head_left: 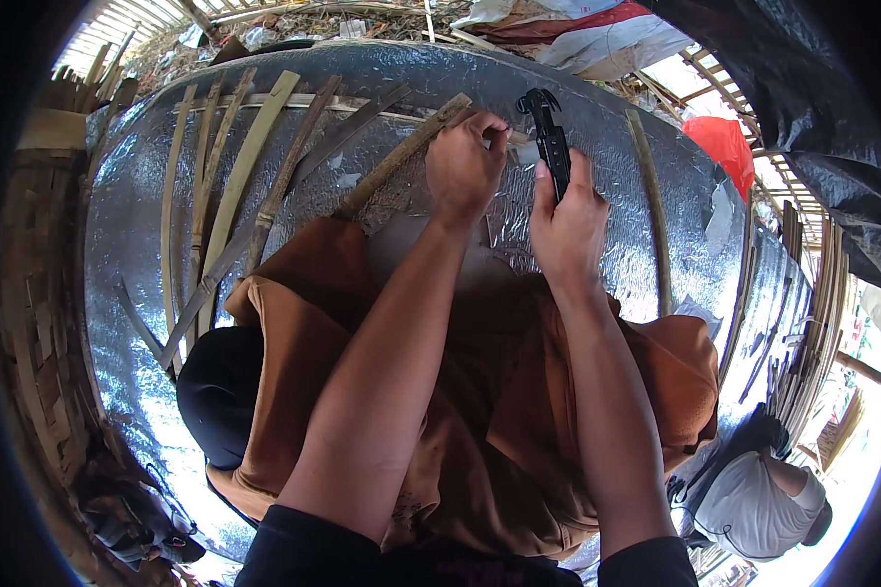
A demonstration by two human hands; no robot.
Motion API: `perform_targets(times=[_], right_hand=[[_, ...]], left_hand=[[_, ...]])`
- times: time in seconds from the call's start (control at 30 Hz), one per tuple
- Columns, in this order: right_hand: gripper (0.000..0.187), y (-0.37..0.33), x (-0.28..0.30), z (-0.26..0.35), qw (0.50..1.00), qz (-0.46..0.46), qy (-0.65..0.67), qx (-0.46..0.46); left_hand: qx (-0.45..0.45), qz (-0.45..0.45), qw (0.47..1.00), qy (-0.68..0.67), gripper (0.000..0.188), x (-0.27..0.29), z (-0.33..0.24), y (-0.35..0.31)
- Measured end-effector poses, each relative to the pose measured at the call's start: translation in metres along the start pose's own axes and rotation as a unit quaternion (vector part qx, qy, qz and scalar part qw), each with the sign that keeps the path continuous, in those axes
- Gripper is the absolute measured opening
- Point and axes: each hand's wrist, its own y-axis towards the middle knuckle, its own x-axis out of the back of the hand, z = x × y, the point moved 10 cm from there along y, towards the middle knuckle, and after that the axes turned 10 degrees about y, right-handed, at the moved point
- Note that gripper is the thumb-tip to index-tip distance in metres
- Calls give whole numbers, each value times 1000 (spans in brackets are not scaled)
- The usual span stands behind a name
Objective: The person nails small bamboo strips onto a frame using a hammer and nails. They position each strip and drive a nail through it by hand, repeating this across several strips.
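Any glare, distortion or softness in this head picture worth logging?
Head view: glare whitens patches of the silver sheet. Head view: the woven wall at left is dim and bows along the rim. Head view: the black tool in the right hand reads clearly, but fine detail beside the left hand is too soft to tell.

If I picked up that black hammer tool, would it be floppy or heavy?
The black hammer tool is probably stiff: it sticks out straight from the right hand. Its head looks wider than its handle, so it might feel top-heavy.
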Motion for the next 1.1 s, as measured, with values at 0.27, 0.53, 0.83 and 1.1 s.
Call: perform_targets(times=[0.27,0.53,0.83,1.1], right_hand=[[34,-4,-12,-2,998,44,-24,-28],[37,-6,-5,2,1000,8,-9,-6],[34,-8,-10,-1,994,66,-68,-54],[36,-9,-5,2,996,48,-51,-49]], left_hand=[[-3,-23,999,-28,16,1,6,2],[10,-8,999,-40,16,-3,9,3],[25,-4,999,-46,15,-7,11,2],[10,-3,1000,-28,16,-6,7,2]])
